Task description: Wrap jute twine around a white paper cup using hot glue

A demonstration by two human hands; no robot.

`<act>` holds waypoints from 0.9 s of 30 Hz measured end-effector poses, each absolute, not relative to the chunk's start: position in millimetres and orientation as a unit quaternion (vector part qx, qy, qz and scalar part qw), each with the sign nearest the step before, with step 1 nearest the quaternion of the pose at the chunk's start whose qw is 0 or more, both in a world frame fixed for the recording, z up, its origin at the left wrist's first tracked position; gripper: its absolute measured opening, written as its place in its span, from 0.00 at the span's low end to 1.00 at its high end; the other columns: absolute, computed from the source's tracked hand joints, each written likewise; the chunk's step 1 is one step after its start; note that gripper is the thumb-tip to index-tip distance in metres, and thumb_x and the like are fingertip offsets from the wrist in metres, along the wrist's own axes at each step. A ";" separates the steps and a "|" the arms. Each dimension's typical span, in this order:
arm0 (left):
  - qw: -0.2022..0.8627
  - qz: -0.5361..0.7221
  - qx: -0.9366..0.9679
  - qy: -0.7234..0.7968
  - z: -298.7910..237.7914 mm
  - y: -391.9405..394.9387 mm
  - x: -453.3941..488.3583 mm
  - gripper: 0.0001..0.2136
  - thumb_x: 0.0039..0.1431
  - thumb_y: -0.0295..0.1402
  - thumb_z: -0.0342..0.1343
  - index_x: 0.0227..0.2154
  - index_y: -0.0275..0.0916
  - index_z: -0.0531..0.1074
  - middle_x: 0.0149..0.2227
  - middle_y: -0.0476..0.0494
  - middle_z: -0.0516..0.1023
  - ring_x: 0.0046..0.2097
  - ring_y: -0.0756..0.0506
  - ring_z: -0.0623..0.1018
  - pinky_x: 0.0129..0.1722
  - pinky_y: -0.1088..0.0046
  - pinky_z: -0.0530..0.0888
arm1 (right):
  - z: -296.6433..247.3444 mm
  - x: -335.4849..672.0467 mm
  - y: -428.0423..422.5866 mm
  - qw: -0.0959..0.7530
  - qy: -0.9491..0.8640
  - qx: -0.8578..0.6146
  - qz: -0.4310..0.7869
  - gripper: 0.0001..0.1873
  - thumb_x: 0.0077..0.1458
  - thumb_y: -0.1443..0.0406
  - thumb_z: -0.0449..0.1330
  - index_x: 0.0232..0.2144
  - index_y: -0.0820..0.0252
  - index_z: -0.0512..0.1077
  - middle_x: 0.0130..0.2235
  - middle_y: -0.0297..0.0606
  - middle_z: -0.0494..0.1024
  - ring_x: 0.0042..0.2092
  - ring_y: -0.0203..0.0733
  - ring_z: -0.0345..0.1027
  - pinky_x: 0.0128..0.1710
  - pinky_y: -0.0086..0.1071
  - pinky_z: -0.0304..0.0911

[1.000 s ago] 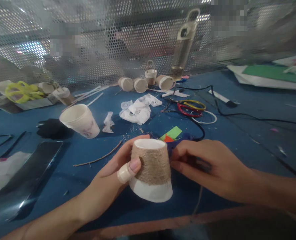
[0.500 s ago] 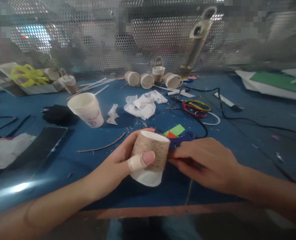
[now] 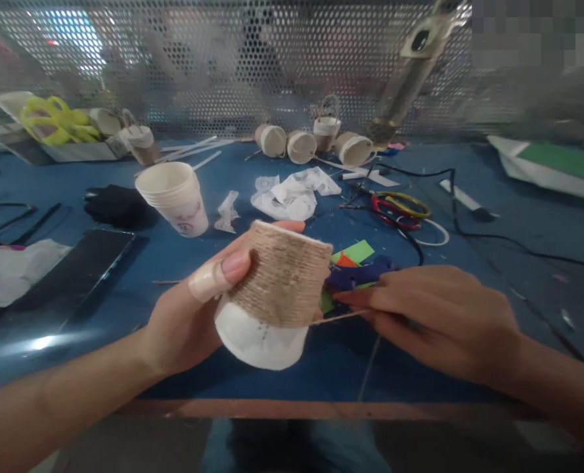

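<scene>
My left hand (image 3: 193, 309) is wrapped round a white paper cup (image 3: 259, 345), tilted, with a plaster on the thumb. Brown twine (image 3: 286, 276) is wound round much of the cup; a white band near me is bare. From the cup's right side a strand of twine (image 3: 338, 318) runs taut to my right hand (image 3: 439, 322), whose thumb and forefinger pinch it. Below that hand the strand hangs toward the table edge. Behind the hands lie a dark blue object (image 3: 360, 272), partly hidden, and a green paper piece (image 3: 358, 251).
A stack of paper cups (image 3: 176, 197) stands at left, near a phone-like black slab (image 3: 69, 282). Crumpled white lace paper (image 3: 296, 194) lies mid-table. Several twine-wrapped cups (image 3: 301, 147) are along the mesh panel. Yellow scissors (image 3: 58, 121) sit back left; coloured cables (image 3: 403, 207) lie right.
The cup has come closer and turned, with my left thumb shifting to its left side. My right hand has moved away to the right, so a taut strand now shows between them.
</scene>
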State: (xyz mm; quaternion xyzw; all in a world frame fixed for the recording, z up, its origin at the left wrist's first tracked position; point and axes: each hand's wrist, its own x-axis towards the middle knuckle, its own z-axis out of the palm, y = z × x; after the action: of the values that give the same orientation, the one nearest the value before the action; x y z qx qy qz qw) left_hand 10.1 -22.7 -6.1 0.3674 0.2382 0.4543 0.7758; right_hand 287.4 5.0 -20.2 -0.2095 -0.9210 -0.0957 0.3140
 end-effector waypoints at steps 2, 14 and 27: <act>0.798 0.441 0.355 0.206 -4.9 -22.4 8.5 0.23 0.64 0.44 0.68 0.58 0.41 0.80 0.49 0.39 0.88 0.44 0.38 0.87 0.40 0.67 0.84 | -20.8 288.4 6.1 0.310 -0.923 -0.206 -0.101 0.08 0.75 0.69 0.53 0.47 0.54 0.72 0.29 0.28 0.80 0.28 0.36 0.74 0.29 0.34 0.63; 0.854 0.344 0.357 0.157 4.2 -23.9 6.4 0.23 0.59 0.40 0.71 0.58 0.47 0.82 0.47 0.46 0.89 0.43 0.43 0.88 0.49 0.67 0.82 | -19.0 289.7 8.1 0.325 -0.903 -0.268 -0.081 0.06 0.75 0.65 0.57 0.44 0.53 0.74 0.32 0.28 0.84 0.30 0.34 0.77 0.32 0.30 0.65; 0.813 0.410 0.353 0.216 -0.8 -24.6 4.0 0.25 0.63 0.46 0.68 0.60 0.43 0.79 0.50 0.41 0.88 0.43 0.39 0.87 0.38 0.70 0.82 | -10.2 304.0 13.2 0.307 -0.908 -0.286 0.006 0.20 0.76 0.47 0.52 0.50 0.52 0.75 0.26 0.27 0.76 0.23 0.32 0.68 0.28 0.30 0.63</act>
State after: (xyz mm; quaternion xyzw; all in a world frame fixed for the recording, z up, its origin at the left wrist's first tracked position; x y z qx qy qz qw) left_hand 4.0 -24.6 -0.8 0.3525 0.2163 0.4103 0.8127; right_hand 304.0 13.2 -10.2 -0.2861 -0.9077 0.0060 0.3069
